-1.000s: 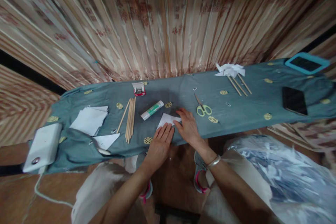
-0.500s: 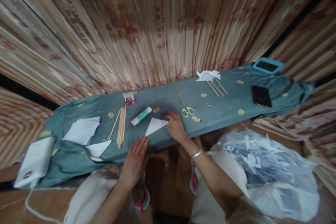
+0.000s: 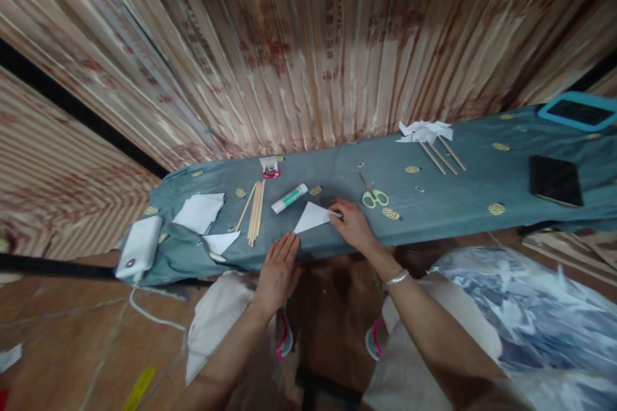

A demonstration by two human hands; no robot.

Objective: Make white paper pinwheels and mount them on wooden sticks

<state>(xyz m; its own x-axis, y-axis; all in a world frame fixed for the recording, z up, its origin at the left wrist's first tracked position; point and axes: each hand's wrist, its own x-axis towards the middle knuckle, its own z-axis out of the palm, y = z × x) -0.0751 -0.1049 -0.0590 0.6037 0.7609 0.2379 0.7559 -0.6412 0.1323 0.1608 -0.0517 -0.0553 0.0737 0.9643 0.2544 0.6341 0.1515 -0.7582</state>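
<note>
A folded white paper triangle (image 3: 312,216) lies on the cloth-covered table near its front edge. My left hand (image 3: 280,270) rests with flat, extended fingers by the paper's lower left corner. At the opposite tip, the fingers of my right hand (image 3: 353,225) close around the paper's point and partly hide it. A glue stick (image 3: 289,198) lies just behind the paper. Right of it, green-handled scissors (image 3: 375,196) lie with their blades pointing away.
Left are wooden sticks (image 3: 256,213), a small red box (image 3: 270,168), stacked paper (image 3: 200,212), another folded paper (image 3: 222,243) and a white corded device (image 3: 139,246). Right are paper pinwheels (image 3: 424,131), a dark phone (image 3: 556,180) and a blue-framed device (image 3: 578,109). A plastic bag (image 3: 540,308) sits below.
The camera view has swung left, so the table's things appear farther right. My right fingers have closed over the paper's tip. My left hand stays by the other corner.
</note>
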